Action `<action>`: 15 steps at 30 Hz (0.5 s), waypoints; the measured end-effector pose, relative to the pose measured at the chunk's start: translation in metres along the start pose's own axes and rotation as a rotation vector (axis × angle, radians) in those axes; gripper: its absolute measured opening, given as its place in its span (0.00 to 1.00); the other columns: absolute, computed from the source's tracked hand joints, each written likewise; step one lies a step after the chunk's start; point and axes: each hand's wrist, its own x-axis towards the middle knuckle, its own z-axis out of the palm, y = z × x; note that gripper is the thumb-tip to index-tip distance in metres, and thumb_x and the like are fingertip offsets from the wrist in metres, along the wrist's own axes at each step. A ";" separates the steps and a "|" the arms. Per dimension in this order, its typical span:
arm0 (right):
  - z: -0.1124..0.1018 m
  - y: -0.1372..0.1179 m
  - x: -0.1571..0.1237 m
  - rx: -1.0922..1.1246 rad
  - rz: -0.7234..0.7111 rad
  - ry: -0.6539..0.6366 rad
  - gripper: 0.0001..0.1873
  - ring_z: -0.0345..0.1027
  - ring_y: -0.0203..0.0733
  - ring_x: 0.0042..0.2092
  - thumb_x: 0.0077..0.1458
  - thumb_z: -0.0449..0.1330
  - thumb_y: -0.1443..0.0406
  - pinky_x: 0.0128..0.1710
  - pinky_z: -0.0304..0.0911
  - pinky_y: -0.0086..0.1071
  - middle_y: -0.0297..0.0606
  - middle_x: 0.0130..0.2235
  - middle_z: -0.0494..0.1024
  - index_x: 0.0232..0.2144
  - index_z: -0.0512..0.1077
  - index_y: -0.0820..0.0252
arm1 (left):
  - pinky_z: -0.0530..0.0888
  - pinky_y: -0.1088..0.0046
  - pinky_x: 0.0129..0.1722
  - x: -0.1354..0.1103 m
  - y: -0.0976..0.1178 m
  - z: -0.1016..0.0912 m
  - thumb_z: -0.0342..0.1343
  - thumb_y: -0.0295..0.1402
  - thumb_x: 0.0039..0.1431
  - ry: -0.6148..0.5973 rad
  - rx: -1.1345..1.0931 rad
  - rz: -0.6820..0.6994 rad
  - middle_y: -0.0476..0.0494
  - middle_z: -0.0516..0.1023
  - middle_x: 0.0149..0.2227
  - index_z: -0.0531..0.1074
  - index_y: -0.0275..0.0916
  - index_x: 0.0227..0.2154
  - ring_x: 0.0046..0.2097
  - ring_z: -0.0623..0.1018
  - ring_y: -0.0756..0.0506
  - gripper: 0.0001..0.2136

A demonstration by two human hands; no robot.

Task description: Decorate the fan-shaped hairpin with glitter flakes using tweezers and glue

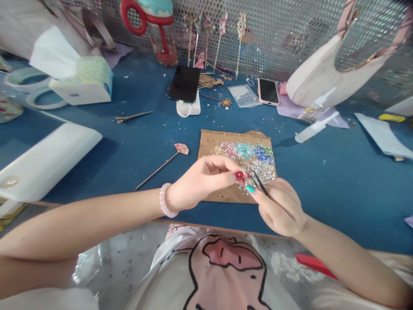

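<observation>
My right hand (pixel 282 206) is closed on black tweezers (pixel 260 185), their tips pointing up and left. The tips meet the fingertips of my left hand (pixel 206 177), which is pinched with thumb and fingers together. Whatever lies in that pinch is too small or hidden to make out. Beneath both hands is a piece of cardboard (pixel 222 196) bearing small sparkling rhinestones (pixel 261 169) in patches of clear, pink, turquoise, blue and green. To the left of the cardboard lies a hair stick (pixel 158 172) with a pink fan-shaped end.
Behind the cardboard lie a black phone (pixel 184 84), a white-edged phone (pixel 268 91) and a small plastic bag (pixel 243 95). A hair clip (pixel 134 116), tissue box (pixel 84 82) and white case (pixel 48 159) are left. A glue bottle (pixel 316 128) and pale handbag (pixel 319 79) are right.
</observation>
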 end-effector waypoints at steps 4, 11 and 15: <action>0.000 0.000 0.001 0.022 0.010 -0.011 0.22 0.65 0.40 0.33 0.48 0.55 0.79 0.29 0.63 0.35 0.41 0.31 0.70 0.48 0.66 0.69 | 0.72 0.83 0.37 -0.001 0.000 0.000 0.58 0.24 0.56 0.002 0.013 0.004 0.49 0.78 0.30 0.77 0.36 0.29 0.34 0.76 0.54 0.04; 0.000 0.001 0.000 0.027 0.022 -0.021 0.24 0.66 0.40 0.33 0.49 0.55 0.78 0.30 0.65 0.36 0.40 0.30 0.71 0.50 0.65 0.68 | 0.73 0.81 0.37 -0.001 0.002 0.003 0.59 0.24 0.55 0.014 0.034 0.032 0.49 0.79 0.30 0.77 0.37 0.29 0.33 0.76 0.52 0.04; -0.001 0.000 -0.001 0.019 0.028 -0.027 0.23 0.66 0.40 0.33 0.49 0.54 0.78 0.30 0.65 0.35 0.39 0.30 0.71 0.50 0.65 0.66 | 0.74 0.80 0.37 -0.001 0.002 0.003 0.59 0.24 0.55 0.020 0.042 0.040 0.48 0.79 0.30 0.77 0.37 0.28 0.33 0.77 0.52 0.04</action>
